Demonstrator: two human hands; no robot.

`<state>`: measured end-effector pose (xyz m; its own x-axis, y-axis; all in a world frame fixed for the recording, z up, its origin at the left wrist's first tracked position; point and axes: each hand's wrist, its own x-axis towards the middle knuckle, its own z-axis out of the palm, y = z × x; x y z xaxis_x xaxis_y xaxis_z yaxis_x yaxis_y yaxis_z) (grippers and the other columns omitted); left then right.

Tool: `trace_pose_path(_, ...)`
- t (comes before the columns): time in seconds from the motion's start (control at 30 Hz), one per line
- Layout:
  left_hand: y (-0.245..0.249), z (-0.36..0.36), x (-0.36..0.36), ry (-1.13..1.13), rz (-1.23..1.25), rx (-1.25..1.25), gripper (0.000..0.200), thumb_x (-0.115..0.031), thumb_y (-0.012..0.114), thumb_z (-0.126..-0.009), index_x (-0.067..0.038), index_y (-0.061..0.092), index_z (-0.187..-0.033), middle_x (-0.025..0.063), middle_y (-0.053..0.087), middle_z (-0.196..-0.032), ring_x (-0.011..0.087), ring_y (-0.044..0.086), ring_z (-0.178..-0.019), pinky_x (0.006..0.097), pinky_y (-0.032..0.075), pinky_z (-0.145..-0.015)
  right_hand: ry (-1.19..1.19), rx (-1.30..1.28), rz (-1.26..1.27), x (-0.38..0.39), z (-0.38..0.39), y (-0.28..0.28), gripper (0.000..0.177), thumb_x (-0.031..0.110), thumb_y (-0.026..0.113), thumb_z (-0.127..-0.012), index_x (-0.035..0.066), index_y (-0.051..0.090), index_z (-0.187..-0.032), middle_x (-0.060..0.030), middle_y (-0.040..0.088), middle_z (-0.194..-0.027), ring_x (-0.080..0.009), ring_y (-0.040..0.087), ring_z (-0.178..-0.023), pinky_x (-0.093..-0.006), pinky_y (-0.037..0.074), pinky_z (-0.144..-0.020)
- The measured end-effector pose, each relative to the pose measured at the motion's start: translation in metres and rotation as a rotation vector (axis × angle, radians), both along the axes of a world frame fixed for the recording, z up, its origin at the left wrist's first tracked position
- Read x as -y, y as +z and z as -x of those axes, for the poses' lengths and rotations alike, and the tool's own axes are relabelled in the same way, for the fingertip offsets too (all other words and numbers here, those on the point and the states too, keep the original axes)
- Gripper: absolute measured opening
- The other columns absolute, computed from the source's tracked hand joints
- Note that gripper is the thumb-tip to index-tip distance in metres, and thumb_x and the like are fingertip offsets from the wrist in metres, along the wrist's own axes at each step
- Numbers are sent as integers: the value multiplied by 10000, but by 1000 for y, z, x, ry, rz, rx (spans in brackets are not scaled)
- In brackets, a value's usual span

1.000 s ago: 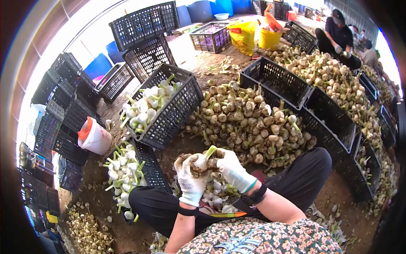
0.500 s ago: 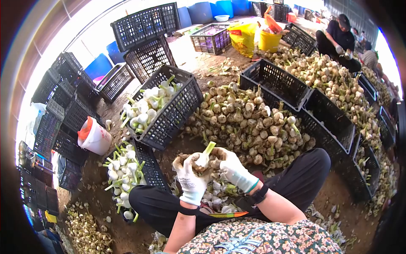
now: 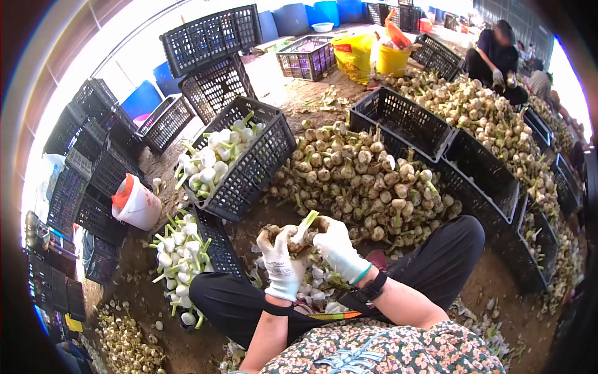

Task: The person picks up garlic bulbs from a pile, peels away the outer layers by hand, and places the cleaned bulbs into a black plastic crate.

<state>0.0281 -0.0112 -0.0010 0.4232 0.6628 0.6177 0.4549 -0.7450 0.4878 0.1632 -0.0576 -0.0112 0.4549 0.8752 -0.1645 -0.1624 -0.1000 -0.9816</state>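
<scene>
Nearest, the left hand (image 3: 278, 252) and right hand (image 3: 338, 248), both in soiled white gloves, grasp one garlic bulb (image 3: 299, 239) between them, its green stem pointing up, above peeled skins (image 3: 317, 283) between the legs. Left of them, white bulbs (image 3: 182, 252) fill a black crate (image 3: 215, 246). Beyond the hands lies a heap of brownish garlic (image 3: 355, 177); far right, another person (image 3: 495, 56) sits beside a longer heap (image 3: 479, 112).

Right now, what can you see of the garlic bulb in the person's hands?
The garlic bulb looks smooth and white near the top, brown and dirty below, with a pale green stalk slanting upward. The gloved left hand holds it; the gloved right hand's fingers are at its side. Much is hidden.
</scene>
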Motion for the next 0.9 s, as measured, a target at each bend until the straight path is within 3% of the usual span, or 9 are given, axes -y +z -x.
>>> trace_pose_path(0.17,-2,1,-2,-16,-24,25,656,-74,879,-574,-90,562,-1148,193,451,-1200,394,491,-1141,460,442,-965,-26,-252,-116,-2,7,-5,362,0,612,-791,-59,639,-1146,-80,696,-1017,-115,619,-850,-257,500,-761)
trace_pose_path(0.3,-6,0,-5,10,-10,60,578,-83,864,-594,-145,599,-1104,173,479,-1183,376,488,-1135,474,430,-954,-17,-140,-70,0,9,9,337,-2,642,-842,-73,606,-1169,-96,683,-1055,-137,627,-923,-279,507,-844)
trace_pose_path(0.4,-10,2,-8,25,-92,-16,634,-89,867,-589,-92,559,-1143,193,496,-1194,393,496,-1143,485,426,-973,-24,-138,-51,-1,11,13,328,-18,621,-830,-66,619,-1155,-88,689,-1035,-130,626,-908,-270,507,-824)
trace_pose_path(0.47,-12,2,-10,15,-102,-45,606,-93,858,-600,-95,564,-1130,182,513,-1196,387,495,-1148,490,420,-972,-88,-12,-63,-5,12,7,317,14,607,-795,-56,653,-1101,-84,703,-902,-108,606,-780,-269,498,-704)
trace_pose_path(0.7,-12,6,-12,1,-76,-74,604,-51,861,-581,-98,572,-1110,165,532,-1183,352,520,-1130,467,447,-964,16,-63,74,-12,8,0,301,-47,555,-794,-47,638,-1083,-53,683,-980,-118,614,-877,-260,499,-805)
trace_pose_path(0.77,-23,9,-19,-105,194,184,648,-6,867,-566,-134,586,-1135,115,547,-1174,300,550,-1111,424,482,-940,61,-123,-102,-14,5,-14,312,-4,560,-805,-49,633,-1105,-40,682,-914,-93,579,-732,-282,479,-636)
trace_pose_path(0.8,-24,10,-20,-104,191,185,648,-6,867,-566,-134,586,-1135,115,547,-1174,300,550,-1111,424,482,-940,63,-122,-104,-14,3,-15,312,-4,560,-805,-49,633,-1105,-40,682,-914,-93,579,-732,-282,479,-636)
trace_pose_path(0.87,-27,15,-19,-285,912,586,703,21,889,-591,-95,546,-1194,71,579,-1166,200,585,-1083,341,518,-928,130,-148,-254,-12,-3,-17,337,-22,540,-822,-44,599,-1153,-20,663,-973,-69,547,-704,-267,463,-599)
trace_pose_path(0.9,-18,17,-17,-368,994,658,712,-18,900,-640,-59,511,-1236,42,592,-1157,147,593,-1053,291,523,-920,155,-109,-194,-11,-6,-14,356,-40,516,-832,-42,575,-1183,-29,654,-1008,-55,533,-698,-246,455,-585)
